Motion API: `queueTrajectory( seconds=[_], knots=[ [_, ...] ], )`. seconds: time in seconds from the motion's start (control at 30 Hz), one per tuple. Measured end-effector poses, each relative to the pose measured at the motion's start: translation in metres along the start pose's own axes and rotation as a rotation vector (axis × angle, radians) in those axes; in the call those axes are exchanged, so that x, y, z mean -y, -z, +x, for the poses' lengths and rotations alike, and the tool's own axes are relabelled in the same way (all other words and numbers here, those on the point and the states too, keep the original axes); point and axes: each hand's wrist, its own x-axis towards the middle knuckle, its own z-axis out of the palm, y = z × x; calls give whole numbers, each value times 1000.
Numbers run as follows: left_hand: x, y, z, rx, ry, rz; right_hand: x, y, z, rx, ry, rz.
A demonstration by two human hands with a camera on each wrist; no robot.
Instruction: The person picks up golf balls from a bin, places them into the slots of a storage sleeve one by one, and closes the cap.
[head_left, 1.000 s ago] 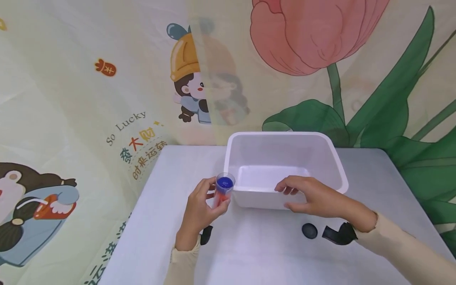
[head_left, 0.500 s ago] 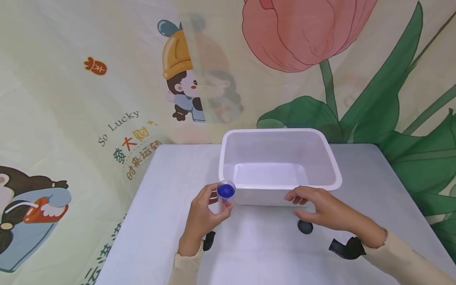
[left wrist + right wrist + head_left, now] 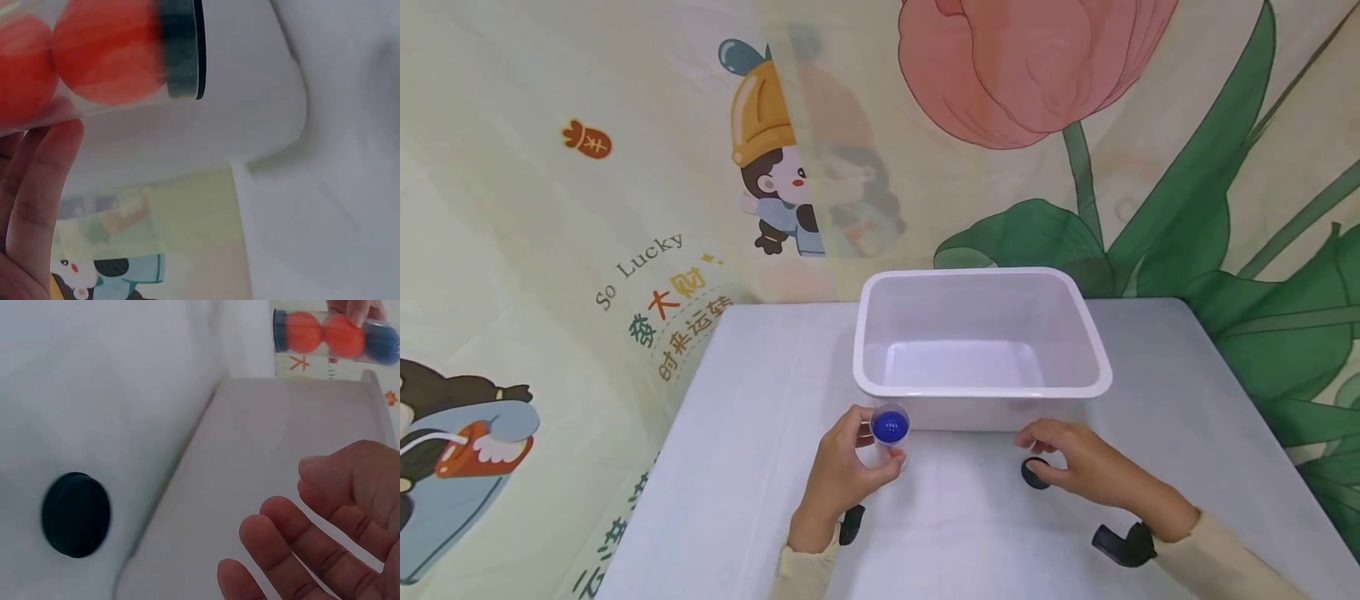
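Note:
My left hand (image 3: 841, 471) grips a clear tube (image 3: 325, 334) around its side, near the front left of the white tub (image 3: 970, 412). A blue ball (image 3: 891, 426) sits at the tube's open top. Below it are two orange balls (image 3: 302, 332), and a dark cap (image 3: 280, 330) closes the lower end. My right hand (image 3: 1086, 462) hovers over a loose black cap (image 3: 1032, 477) on the table, with thumb and fingers apart and nothing between them. In the right wrist view this loose cap (image 3: 76, 514) lies hollow side up.
The tub stands at the back of a table with a pale cloth (image 3: 760, 392). A printed fabric backdrop (image 3: 1000, 192) hangs right behind it. Black straps (image 3: 1123, 546) sit at both wrists.
My left hand has drawn the tube down and toward me, away from the tub's rim. My right hand has come lower, over the loose cap. The head view has shifted slightly.

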Motion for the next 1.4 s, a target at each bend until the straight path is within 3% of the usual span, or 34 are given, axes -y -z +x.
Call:
queueTrajectory(
  seconds=[0.2,0.6,1.07,1.4],
  knots=[
    [-1,-19,-6,28,5,-58,-14,-16,-10,10,-64,-13],
    [-4,-49,-7,134,99,-118,-36,-38,-21,-22,-136,-182],
    [-4,-75,-4,222,108,-142,-53,-45,-31,-8,-216,-275],
    [-6,-93,3,271,89,-175,-54,-48,-21,35,-236,-323]
  ],
)
